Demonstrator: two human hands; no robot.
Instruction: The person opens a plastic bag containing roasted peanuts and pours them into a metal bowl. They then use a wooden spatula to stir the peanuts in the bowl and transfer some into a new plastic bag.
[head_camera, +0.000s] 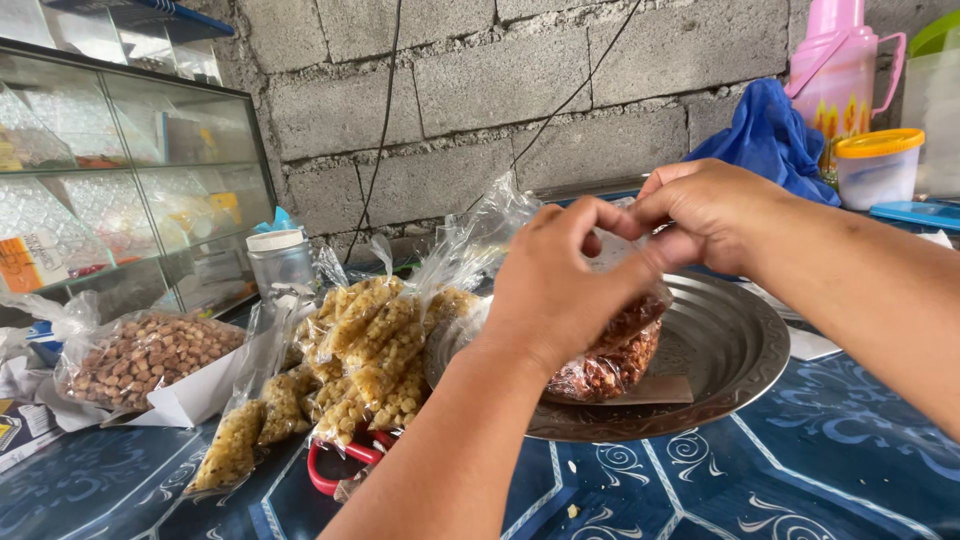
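My left hand (565, 280) and my right hand (705, 215) meet above a round metal tray (735, 345), both pinching the top of a small clear plastic bag of reddish-brown nuts (610, 365). The bag's bottom rests on the tray, partly hidden by my left wrist. Left of the tray lies a heap of small sealed bags of yellow corn snacks (365, 360).
A big open bag of brown nuts (140, 355) sits at the left. Red-handled scissors (340, 465) lie under the snack bags. A glass display case (120, 170) and a clear jar (278, 262) stand behind. Blue cloth (770, 135), pink jug (835, 70), yellow-lidded tub (878, 165) at right.
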